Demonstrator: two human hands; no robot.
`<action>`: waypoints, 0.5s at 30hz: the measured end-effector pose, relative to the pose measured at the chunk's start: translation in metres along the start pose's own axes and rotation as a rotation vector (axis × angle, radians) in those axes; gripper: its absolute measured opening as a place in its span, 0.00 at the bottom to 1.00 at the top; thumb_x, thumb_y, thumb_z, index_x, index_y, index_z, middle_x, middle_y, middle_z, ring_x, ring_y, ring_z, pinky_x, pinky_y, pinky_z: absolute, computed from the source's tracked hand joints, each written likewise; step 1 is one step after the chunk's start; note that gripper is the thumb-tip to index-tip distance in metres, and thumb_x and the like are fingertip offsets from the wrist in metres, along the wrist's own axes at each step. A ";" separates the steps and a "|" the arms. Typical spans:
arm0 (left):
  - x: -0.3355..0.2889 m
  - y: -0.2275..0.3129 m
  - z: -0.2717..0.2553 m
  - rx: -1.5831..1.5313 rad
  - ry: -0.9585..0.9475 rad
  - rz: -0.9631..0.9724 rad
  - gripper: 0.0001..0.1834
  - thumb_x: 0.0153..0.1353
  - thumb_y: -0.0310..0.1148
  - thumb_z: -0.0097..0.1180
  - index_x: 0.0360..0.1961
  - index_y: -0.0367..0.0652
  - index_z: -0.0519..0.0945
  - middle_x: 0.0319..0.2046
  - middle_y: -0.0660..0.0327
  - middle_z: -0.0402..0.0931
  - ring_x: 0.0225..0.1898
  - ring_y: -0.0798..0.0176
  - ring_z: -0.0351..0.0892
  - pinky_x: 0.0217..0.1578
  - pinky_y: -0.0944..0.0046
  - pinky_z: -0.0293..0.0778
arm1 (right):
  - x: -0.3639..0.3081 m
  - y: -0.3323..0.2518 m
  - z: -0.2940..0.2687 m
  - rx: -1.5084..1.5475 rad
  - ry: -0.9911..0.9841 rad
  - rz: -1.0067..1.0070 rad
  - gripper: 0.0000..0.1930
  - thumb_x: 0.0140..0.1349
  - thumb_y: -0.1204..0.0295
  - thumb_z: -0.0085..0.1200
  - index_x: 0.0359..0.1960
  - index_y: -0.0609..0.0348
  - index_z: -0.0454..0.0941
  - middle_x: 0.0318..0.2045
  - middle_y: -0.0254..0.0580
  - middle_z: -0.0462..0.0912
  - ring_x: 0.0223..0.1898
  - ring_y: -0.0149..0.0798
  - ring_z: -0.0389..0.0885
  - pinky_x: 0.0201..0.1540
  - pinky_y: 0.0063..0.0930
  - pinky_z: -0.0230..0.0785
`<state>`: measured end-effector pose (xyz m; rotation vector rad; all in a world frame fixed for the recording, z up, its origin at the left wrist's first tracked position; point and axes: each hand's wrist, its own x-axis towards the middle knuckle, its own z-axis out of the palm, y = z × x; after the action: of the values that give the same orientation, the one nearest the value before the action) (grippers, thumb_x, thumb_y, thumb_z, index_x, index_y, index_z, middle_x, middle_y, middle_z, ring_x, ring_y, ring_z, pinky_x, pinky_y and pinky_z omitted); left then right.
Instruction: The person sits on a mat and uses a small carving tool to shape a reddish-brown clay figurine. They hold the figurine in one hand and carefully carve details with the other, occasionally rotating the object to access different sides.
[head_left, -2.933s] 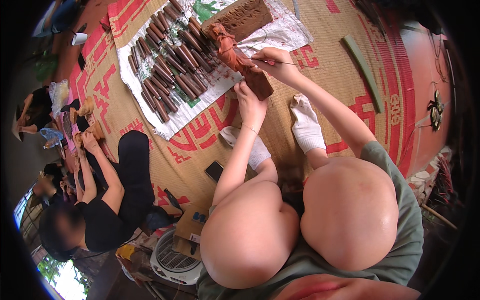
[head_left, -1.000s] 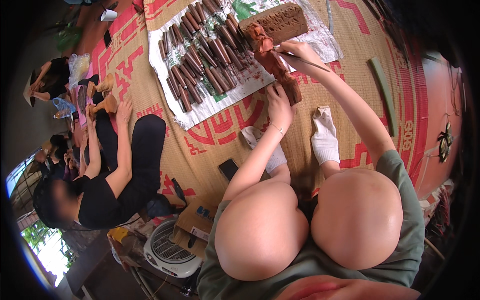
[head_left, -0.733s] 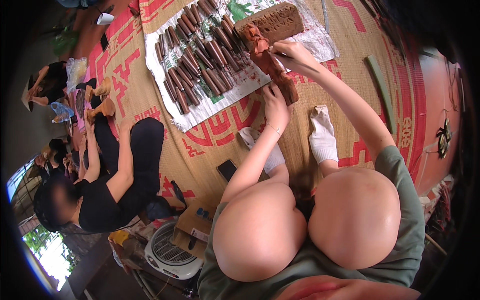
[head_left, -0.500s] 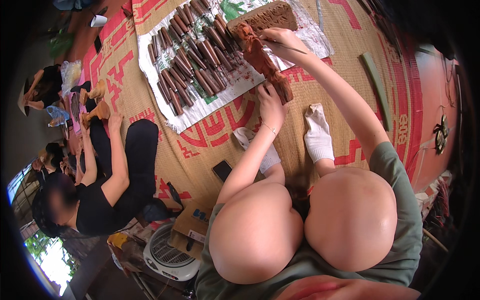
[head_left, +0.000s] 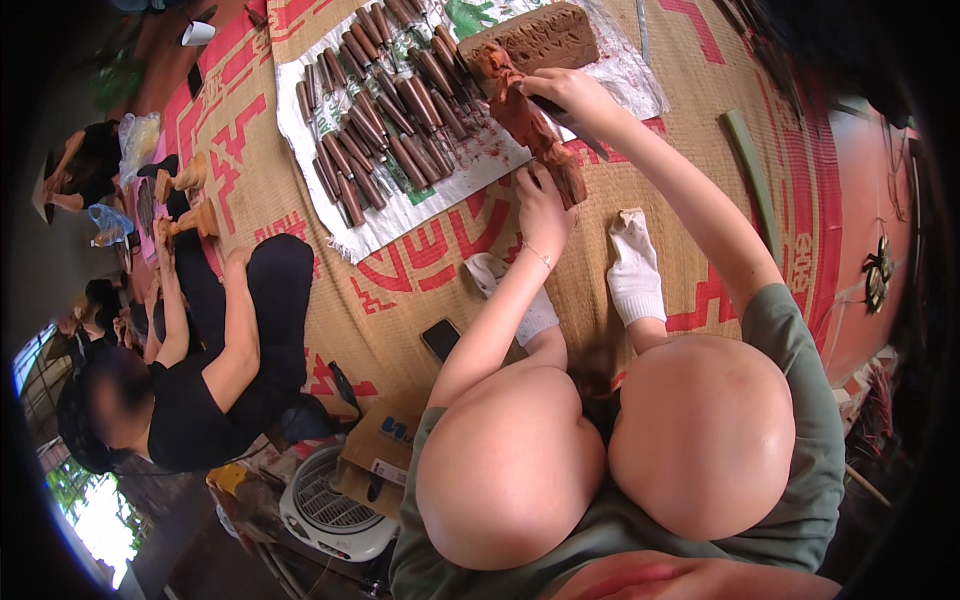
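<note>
A reddish-brown carved wooden figure slants above the edge of a white sheet, its far end by a brown block. Around the figure's near end, my left hand is closed. Beside its upper part, my right hand grips a thin, dark, flat tool that looks like a file or blade. The tool's free end points toward me, on the right of the figure. Where its other end meets the wood is hidden by my fingers.
Several brown-handled carving tools cover the sheet, with reddish shavings. A phone lies on the patterned mat. To the right is a green strip. At left sits a co-worker in black, near a white fan and cardboard box.
My right hand has shifted slightly down the figure, and the tool has turned so its free end points more toward me. My left hand keeps its hold. The co-worker's arms moved slightly.
</note>
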<state>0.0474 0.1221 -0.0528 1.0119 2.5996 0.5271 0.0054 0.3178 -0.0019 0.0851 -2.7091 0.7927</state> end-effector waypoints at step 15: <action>0.001 0.000 0.009 0.054 0.031 0.003 0.49 0.39 0.34 0.73 0.57 0.24 0.55 0.49 0.39 0.57 0.47 0.39 0.71 0.40 0.58 0.78 | -0.002 -0.010 -0.010 0.108 0.058 0.163 0.09 0.59 0.69 0.53 0.35 0.62 0.75 0.29 0.48 0.78 0.33 0.55 0.78 0.36 0.42 0.71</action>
<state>0.0498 0.1249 -0.0608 1.0319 2.6534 0.4801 0.0112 0.3146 0.0103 -0.1343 -2.6422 0.9731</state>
